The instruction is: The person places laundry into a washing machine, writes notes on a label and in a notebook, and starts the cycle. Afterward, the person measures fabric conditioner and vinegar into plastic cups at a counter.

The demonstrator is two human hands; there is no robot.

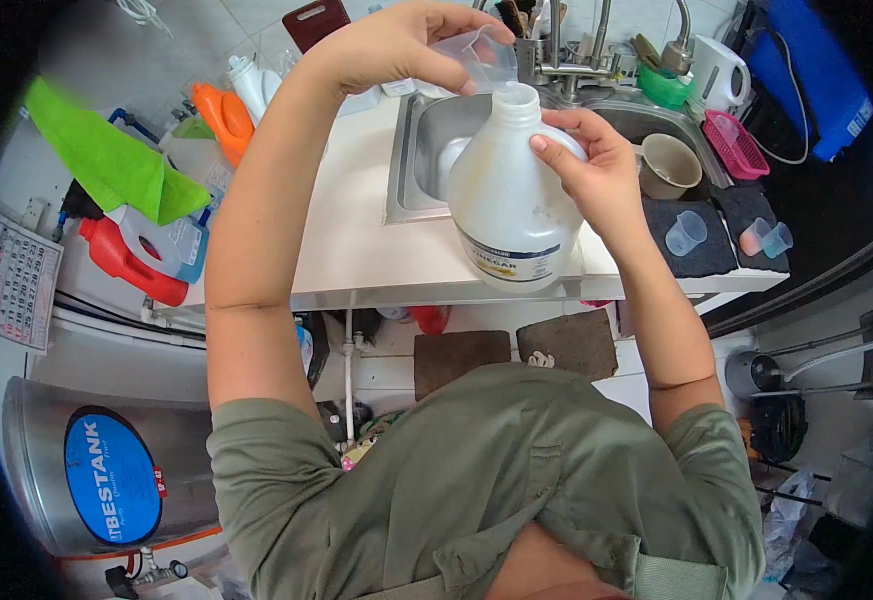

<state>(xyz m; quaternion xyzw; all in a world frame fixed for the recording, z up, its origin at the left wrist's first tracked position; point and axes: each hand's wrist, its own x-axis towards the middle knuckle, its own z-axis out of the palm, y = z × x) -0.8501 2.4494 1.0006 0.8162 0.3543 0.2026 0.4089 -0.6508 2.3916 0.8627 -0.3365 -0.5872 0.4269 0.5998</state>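
A large white plastic jug (502,195) with a "VINEGAR" label stands upright near the counter's front edge, its mouth uncapped. My right hand (595,165) is closed around the handle at its upper right side. Above the mouth, my left hand (419,48) grips a clear plastic cup (489,60) between thumb and fingers. The cup is tilted, its lower edge right by the jug's opening. Whether liquid runs from it I cannot make out. Behind the jug lies a steel sink (419,165).
Small plastic cups (687,233) sit on a dark cloth (669,255) at right, near a beige mug (669,165) and a pink basket (735,145). A white kettle (719,75) stands behind. At left are a red jug (132,262), an orange bottle (223,122) and a green cloth (107,150).
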